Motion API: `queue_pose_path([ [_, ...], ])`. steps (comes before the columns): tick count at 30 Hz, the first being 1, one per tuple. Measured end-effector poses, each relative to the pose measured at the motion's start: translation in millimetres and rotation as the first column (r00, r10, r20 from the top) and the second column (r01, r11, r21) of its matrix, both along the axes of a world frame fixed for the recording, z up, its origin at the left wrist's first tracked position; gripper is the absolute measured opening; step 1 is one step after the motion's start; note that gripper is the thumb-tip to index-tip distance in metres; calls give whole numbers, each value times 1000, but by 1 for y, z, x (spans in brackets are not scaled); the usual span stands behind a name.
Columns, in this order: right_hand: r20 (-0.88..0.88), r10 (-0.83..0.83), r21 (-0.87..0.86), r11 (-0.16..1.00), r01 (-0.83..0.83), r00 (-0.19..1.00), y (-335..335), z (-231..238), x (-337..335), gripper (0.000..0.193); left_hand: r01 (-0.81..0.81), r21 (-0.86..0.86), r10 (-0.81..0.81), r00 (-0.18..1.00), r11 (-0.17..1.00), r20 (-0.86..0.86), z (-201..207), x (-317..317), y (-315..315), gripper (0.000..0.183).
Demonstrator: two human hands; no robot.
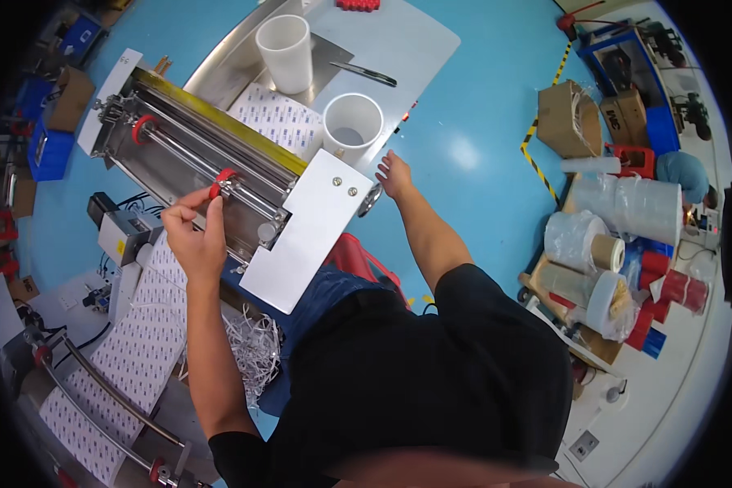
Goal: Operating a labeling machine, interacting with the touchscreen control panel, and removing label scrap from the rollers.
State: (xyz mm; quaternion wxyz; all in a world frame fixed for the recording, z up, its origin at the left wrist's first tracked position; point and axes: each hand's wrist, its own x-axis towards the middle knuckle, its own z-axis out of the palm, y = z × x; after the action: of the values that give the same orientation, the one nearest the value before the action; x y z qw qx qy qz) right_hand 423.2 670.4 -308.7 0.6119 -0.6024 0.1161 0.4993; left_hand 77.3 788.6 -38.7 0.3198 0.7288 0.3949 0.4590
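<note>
My left hand reaches over the near side of a roller machine. Its thumb and forefinger pinch the lower edge of a red ring-shaped collar on a shiny metal shaft. A second red collar sits farther left on that shaft. The machine's white end plate lies between my hands. To the right of it my right hand hangs in the air, fingers apart and slightly bent, holding nothing visible. Close to it is a round metal handwheel at the plate's edge.
Two white cups and a dark pen-like tool are on the metal table, beside a printed sheet. At lower left, a printed web runs near shredded strips. Cartons and wrapped rolls line the right side.
</note>
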Motion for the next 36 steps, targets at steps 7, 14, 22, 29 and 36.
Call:
queue_pose_path([
  [7,-18,-54,70,996,55,998,33,-54,43,50,-84,85,88,995,993,-42,-1,0,-2,33],
  [14,195,207,-46,978,-202,959,77,-88,23,42,-110,79,114,992,991,-50,3,-2,1,32],
  [22,635,517,-329,853,-405,574,35,-75,59,39,-22,111,34,993,994,-110,3,-6,3,35],
  [29,766,642,-594,715,-369,10,-64,-9,128,37,-65,145,75,995,987,-68,7,-6,3,25],
  [36,795,-116,91,993,72,595,-12,150,84,21,-104,136,110,993,985,-34,4,-7,0,23],
])
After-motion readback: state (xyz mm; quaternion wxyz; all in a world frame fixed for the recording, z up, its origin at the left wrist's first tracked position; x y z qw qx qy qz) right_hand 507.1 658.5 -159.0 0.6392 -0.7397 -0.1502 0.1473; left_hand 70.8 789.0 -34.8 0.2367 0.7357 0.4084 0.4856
